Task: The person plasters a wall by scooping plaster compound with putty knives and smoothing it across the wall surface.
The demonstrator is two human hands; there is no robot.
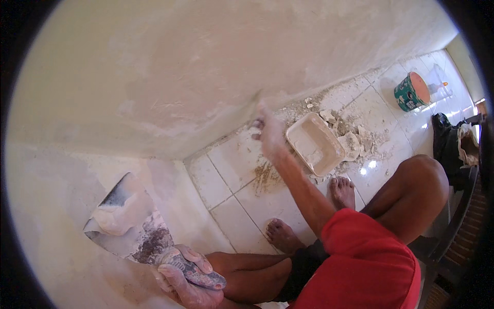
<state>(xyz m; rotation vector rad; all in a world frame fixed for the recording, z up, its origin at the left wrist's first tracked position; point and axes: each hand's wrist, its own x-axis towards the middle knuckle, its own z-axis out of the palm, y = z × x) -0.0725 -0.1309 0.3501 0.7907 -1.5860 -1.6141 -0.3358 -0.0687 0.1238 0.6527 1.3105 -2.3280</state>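
My left hand [188, 288], dusted white, grips the handle of a broad putty knife [150, 242]. A pale lump of putty [122, 212] is spread over its wide blade. My right hand [270, 134] reaches out to the lower part of the wall [216, 67]. Its fingers are curled and somewhat blurred; a faint thin shape shows at their tips, but I cannot make out what it is. Just right of that hand, a beige plastic tray [334, 161] with whitish residue inside sits on the floor.
Plaster flakes [352, 145] and dust lie around the tray on the white tiled floor [218, 183]. A green bucket [406, 97] stands far right, near a clear container [438, 86]. A dark bag [445, 136] and a dark wooden chair [460, 206] are at right. My bare feet [283, 236] rest by the tray.
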